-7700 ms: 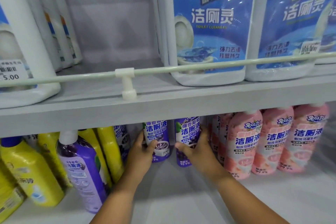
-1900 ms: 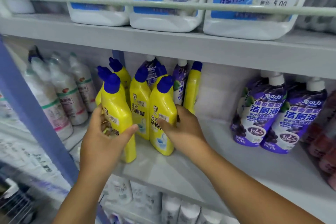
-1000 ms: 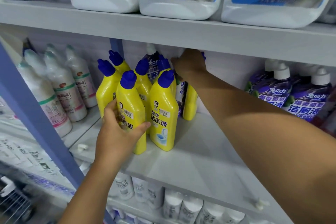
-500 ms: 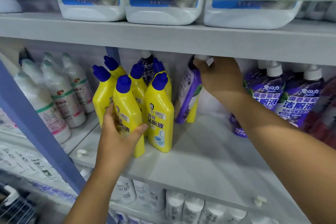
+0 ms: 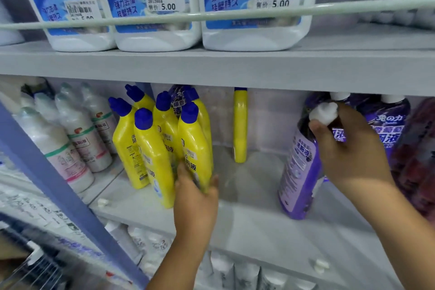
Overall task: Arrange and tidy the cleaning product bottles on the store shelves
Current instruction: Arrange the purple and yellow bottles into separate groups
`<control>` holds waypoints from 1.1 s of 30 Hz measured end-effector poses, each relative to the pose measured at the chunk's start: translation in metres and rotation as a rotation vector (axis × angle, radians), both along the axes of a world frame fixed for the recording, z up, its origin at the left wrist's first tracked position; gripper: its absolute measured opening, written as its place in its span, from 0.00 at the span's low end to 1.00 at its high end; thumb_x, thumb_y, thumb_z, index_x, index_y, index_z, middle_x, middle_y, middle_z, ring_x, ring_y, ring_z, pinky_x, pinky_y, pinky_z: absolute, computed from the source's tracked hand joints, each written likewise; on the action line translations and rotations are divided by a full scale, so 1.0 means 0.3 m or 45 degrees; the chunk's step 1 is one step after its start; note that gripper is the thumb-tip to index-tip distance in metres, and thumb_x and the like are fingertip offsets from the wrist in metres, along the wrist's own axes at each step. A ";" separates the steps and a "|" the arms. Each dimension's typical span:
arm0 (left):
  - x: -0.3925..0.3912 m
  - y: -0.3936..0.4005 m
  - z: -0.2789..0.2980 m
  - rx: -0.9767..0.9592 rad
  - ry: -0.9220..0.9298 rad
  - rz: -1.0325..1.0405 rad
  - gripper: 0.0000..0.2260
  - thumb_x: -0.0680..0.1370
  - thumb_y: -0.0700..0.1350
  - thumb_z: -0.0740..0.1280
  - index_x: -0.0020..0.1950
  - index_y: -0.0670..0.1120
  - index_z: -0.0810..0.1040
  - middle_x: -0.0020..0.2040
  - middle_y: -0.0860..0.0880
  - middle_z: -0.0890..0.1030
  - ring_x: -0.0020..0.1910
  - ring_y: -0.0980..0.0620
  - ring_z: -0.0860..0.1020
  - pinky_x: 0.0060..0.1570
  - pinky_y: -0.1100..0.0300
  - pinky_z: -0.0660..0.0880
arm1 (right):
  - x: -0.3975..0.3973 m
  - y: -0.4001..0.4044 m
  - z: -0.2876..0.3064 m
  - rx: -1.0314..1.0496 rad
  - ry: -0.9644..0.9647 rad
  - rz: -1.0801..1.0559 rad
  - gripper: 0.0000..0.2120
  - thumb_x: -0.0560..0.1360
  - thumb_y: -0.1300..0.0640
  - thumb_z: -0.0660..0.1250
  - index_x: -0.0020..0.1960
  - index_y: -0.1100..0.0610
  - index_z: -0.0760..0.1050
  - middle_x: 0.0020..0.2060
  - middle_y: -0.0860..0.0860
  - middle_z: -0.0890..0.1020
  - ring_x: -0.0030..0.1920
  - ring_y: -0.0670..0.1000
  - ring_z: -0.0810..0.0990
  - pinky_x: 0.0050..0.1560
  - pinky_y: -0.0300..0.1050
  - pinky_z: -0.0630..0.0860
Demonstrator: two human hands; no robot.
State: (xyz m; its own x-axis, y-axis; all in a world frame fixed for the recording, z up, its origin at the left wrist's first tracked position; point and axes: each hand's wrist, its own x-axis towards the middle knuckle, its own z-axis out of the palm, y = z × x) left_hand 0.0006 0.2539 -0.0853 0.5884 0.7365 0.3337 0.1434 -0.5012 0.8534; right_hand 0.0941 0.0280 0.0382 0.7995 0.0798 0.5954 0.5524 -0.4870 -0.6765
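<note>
Several yellow bottles with blue caps point(image 5: 153, 148) stand bunched at the left of the middle shelf point(image 5: 247, 226). My left hand point(image 5: 196, 193) grips the lower part of the front right yellow bottle point(image 5: 195, 148). My right hand point(image 5: 348, 148) holds a purple bottle point(image 5: 301, 167) by its white cap; it stands tilted on the shelf beside the other purple bottles point(image 5: 386, 124). One lone yellow bottle point(image 5: 240, 124) stands at the back, and another purple bottle point(image 5: 180, 103) shows behind the yellow group.
Large white jugs with blue labels point(image 5: 254, 4) sit on the top shelf behind a rail point(image 5: 211, 15). White bottles with green bands point(image 5: 77, 139) fill the left bay beyond a blue upright point(image 5: 58, 195). Pink bottles point(image 5: 419, 155) stand far right. More white bottles point(image 5: 235, 271) sit below.
My right hand has carried the purple bottle from behind the yellow group rightward and set it down by the other purple bottles. My left hand has shifted to the front right yellow bottle.
</note>
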 end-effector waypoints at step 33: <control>0.252 0.066 0.289 0.506 -0.423 0.117 0.20 0.74 0.45 0.67 0.64 0.40 0.77 0.63 0.40 0.77 0.63 0.38 0.74 0.64 0.49 0.72 | 0.013 0.055 -0.036 0.097 0.051 0.148 0.09 0.80 0.56 0.66 0.60 0.50 0.75 0.53 0.49 0.81 0.52 0.45 0.78 0.49 0.24 0.67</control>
State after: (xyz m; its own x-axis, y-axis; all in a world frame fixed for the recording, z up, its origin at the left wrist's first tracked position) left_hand 0.0762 0.2739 0.0013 0.3424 0.5584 0.7557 -0.0443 -0.7938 0.6066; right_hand 0.0980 0.0446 0.0275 0.8109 0.1293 0.5707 0.5737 -0.3678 -0.7319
